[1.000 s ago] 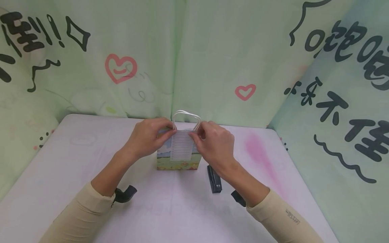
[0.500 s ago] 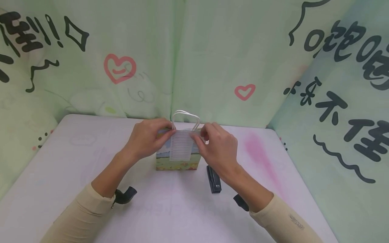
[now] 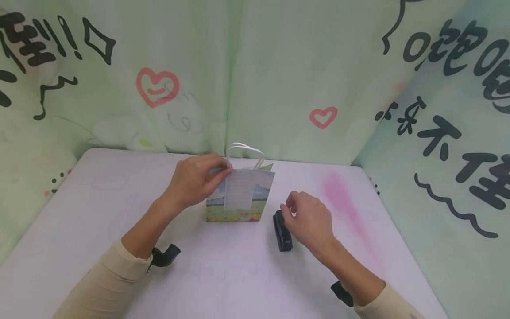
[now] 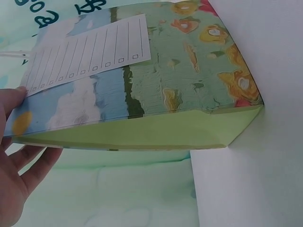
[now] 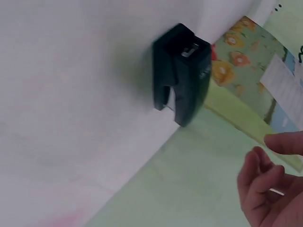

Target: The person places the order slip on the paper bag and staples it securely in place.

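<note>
A paper gift bag (image 3: pixel 263 188) with painted flowers and white cord handles (image 3: pixel 247 147) stands upright on the table. Against its front lies a lined checklist sheet (image 3: pixel 239 190). My left hand (image 3: pixel 194 180) pinches the bag's top edge at the left; in the left wrist view its thumb presses on the corner of the sheet (image 4: pixel 94 52), fingers behind the panel. A black stapler (image 3: pixel 283 232) lies on the table to the right of the bag. Beside and partly over it is my right hand (image 3: pixel 310 219), holding nothing, fingers loosely bent; the right wrist view shows a gap between hand and stapler (image 5: pixel 189 71).
The white table (image 3: pixel 191 274) has a pink stain (image 3: pixel 338 195) on its right side. Behind it hangs a pale green curtain (image 3: pixel 275 79) with hearts and black lettering. Black wrist mounts (image 3: pixel 165 255) sit at both cuffs.
My right hand has let go of the bag's top and moved right and toward me, to the stapler. The bag's right side has come into view. My left hand keeps its grip.
</note>
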Action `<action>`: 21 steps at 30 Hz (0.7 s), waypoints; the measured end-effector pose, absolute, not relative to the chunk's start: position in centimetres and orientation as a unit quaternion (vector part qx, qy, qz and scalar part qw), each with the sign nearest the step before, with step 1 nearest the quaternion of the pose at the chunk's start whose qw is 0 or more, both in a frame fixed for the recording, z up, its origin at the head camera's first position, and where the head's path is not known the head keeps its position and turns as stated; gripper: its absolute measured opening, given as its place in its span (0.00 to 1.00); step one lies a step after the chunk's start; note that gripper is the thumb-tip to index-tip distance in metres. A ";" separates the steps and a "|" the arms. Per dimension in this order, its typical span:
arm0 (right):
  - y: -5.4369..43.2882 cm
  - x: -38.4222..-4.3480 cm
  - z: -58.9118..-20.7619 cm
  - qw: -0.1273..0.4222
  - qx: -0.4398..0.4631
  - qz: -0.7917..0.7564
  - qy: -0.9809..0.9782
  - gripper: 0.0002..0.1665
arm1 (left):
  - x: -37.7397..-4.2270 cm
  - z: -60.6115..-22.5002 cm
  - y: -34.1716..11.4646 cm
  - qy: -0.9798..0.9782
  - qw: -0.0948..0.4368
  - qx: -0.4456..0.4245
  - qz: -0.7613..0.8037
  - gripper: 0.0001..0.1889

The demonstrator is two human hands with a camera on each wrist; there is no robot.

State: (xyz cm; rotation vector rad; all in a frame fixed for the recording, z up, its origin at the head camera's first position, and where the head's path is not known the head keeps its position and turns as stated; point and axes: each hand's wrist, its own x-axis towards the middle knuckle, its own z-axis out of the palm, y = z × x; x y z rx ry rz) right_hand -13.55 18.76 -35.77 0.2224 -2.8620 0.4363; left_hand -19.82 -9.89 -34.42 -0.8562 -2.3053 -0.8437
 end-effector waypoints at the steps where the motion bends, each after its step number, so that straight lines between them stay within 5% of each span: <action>1: 19.1 -13.6 -36.2 0.085 0.062 0.148 -0.983 0.11 | -19.8 -34.4 -9.9 -0.854 0.269 -0.317 -0.313 0.05; 6: 20.3 -13.8 -38.4 -0.026 0.014 0.147 -0.989 0.18 | -19.8 -34.4 -9.9 -0.855 0.266 -0.314 -0.315 0.05; 21: 20.4 -13.5 -41.2 -0.080 -0.012 0.162 -0.983 0.30 | -19.8 -34.4 -9.8 -0.854 0.271 -0.315 -0.315 0.05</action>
